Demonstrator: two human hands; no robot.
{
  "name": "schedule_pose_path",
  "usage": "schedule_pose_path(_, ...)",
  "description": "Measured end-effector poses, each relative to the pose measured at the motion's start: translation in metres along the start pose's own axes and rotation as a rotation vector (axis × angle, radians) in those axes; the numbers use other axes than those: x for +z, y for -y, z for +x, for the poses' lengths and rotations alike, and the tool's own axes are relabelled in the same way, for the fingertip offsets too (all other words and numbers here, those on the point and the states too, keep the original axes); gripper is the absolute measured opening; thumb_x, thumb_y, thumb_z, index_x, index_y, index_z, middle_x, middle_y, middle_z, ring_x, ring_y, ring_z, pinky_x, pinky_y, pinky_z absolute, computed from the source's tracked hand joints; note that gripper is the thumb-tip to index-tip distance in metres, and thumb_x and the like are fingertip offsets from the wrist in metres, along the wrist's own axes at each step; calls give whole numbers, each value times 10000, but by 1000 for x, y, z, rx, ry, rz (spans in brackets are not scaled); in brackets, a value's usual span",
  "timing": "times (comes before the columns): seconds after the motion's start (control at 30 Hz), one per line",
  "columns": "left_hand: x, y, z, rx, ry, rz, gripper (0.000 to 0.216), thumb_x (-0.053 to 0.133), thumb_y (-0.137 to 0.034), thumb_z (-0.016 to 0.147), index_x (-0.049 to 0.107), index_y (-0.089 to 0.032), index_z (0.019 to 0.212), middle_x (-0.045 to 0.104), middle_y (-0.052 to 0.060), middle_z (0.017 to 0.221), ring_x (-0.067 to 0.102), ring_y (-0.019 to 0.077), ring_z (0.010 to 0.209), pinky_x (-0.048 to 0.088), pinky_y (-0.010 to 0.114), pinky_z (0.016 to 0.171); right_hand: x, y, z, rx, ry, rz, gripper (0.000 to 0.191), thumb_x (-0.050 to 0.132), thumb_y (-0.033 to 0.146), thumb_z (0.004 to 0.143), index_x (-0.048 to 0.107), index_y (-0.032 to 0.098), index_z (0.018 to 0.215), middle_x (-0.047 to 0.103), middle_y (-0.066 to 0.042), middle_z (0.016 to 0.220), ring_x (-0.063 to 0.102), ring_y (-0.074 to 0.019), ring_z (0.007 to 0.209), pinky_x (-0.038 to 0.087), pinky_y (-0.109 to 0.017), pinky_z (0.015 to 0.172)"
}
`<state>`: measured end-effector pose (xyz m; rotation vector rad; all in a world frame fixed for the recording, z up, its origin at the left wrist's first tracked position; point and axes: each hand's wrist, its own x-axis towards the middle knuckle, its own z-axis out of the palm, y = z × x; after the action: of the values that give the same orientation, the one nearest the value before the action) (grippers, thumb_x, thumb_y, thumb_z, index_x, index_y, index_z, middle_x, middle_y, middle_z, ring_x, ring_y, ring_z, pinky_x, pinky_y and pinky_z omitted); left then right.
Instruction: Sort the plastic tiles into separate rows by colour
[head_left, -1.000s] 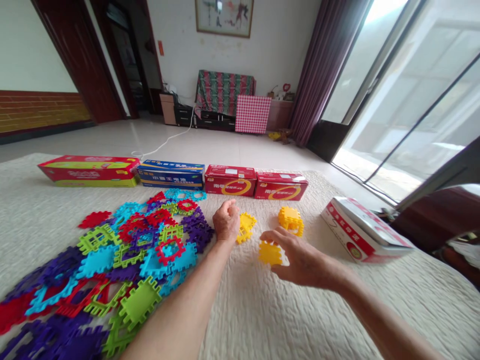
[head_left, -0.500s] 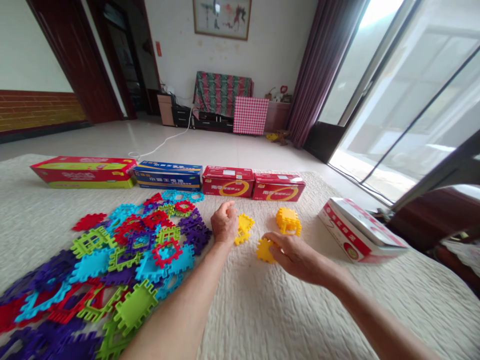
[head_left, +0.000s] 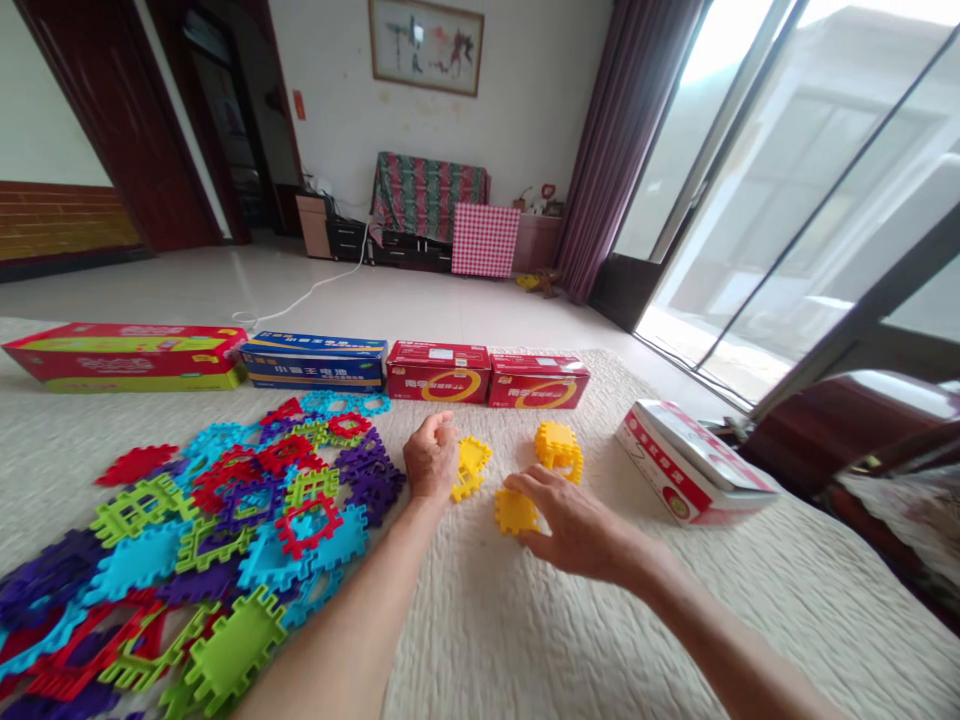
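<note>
My left hand (head_left: 431, 460) is curled closed on a yellow interlocking tile piece (head_left: 471, 466) that rests on the cream quilt. My right hand (head_left: 566, 520) is closed on a flat yellow tile (head_left: 514, 510), with fingers over its right edge. A small yellow cube built from tiles (head_left: 559, 447) stands just beyond my right hand. A spread of purple, blue, red and green tiles (head_left: 225, 520) lies to the left of my left arm.
Several cardboard boxes (head_left: 439, 371) line the far edge of the quilt (head_left: 525, 640). Another red and white box (head_left: 686, 462) lies at the right. Beyond are a tiled floor, a covered cabinet, a curtain and large glass doors.
The view has shifted slightly. My right hand has settled over the flat yellow tile and gripped it. My left hand stays on its yellow piece.
</note>
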<state>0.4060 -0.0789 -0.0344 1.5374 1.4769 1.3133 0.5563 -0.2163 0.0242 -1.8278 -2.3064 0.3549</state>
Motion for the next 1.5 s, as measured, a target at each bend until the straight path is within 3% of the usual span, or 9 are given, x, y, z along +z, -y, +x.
schedule_pose_path(0.23, 1, 4, 1, 15, 2, 8, 343, 438, -222, 764, 689, -189, 996, 731, 37, 816, 664, 185, 801, 475, 274, 760, -27, -24, -7, 140, -180, -141, 518, 522, 144, 718, 458, 191, 1230, 512, -122, 1147, 595, -199, 861, 476, -368, 771)
schedule_pose_path(0.33, 1, 4, 1, 18, 3, -1, 342, 438, -228, 762, 691, -194, 989, 729, 31, 803, 663, 182, 798, 472, 269, 752, -31, -26, -6, 227, -182, -225, 479, 521, 145, 708, 477, 183, 1184, 514, -114, 1116, 589, -181, 799, 467, -335, 698)
schedule_pose_path(0.47, 0, 1, 1, 6, 6, 6, 344, 434, -224, 760, 689, -187, 987, 728, 30, 799, 660, 183, 791, 466, 273, 752, -29, -22, -3, 278, -172, -309, 444, 495, 110, 699, 498, 151, 1141, 518, -118, 1091, 558, -222, 910, 455, -333, 712)
schedule_pose_path(0.77, 0, 2, 2, 2, 11, 3, 340, 435, -217, 764, 686, -181, 990, 729, 39, 816, 658, 190, 813, 464, 281, 759, -20, -31, -1, 205, -238, -373, 520, 545, 102, 655, 493, 174, 1167, 496, -131, 1186, 490, -279, 1040, 424, -431, 847)
schedule_pose_path(0.9, 1, 3, 1, -10, -7, -11, 345, 428, -216, 771, 683, -183, 1002, 727, 36, 813, 656, 191, 823, 470, 287, 777, -16, -21, 2, 74, -278, -253, 483, 517, 89, 713, 481, 188, 1184, 504, -117, 1196, 504, -240, 1057, 431, -409, 901)
schedule_pose_path(1.0, 1, 4, 2, -19, -30, -40, 355, 415, -209, 783, 676, -176, 1021, 726, 41, 822, 656, 188, 841, 473, 290, 800, -2, -7, 8, -57, -257, -132, 430, 411, 52, 781, 481, 190, 1182, 540, -102, 1182, 525, -200, 1059, 442, -379, 921)
schedule_pose_path(1.1, 1, 4, 3, -39, -40, -64, 381, 388, -197, 799, 659, -163, 1065, 724, 51, 840, 659, 185, 845, 479, 293, 804, 19, 2, 16, -177, -241, -54, 513, 353, 31, 797, 406, 169, 1288, 500, -116, 1304, 467, -199, 1192, 405, -392, 999)
schedule_pose_path(1.23, 1, 2, 3, -40, -44, -58, 395, 377, -178, 802, 651, -157, 1086, 724, 53, 837, 660, 185, 847, 481, 297, 814, 37, 4, 26, -217, -216, -29, 579, 359, 45, 801, 330, 177, 1364, 426, -116, 1403, 349, -224, 1309, 359, -442, 1038)
schedule_pose_path(1.5, -1, -3, 1, -53, -39, -49, 390, 384, -169, 798, 661, -162, 1073, 726, 52, 833, 656, 187, 832, 482, 307, 816, 29, 7, 27, -161, -201, -10, 426, 462, 101, 808, 466, 172, 1228, 550, -101, 1110, 502, -204, 998, 426, -388, 887)
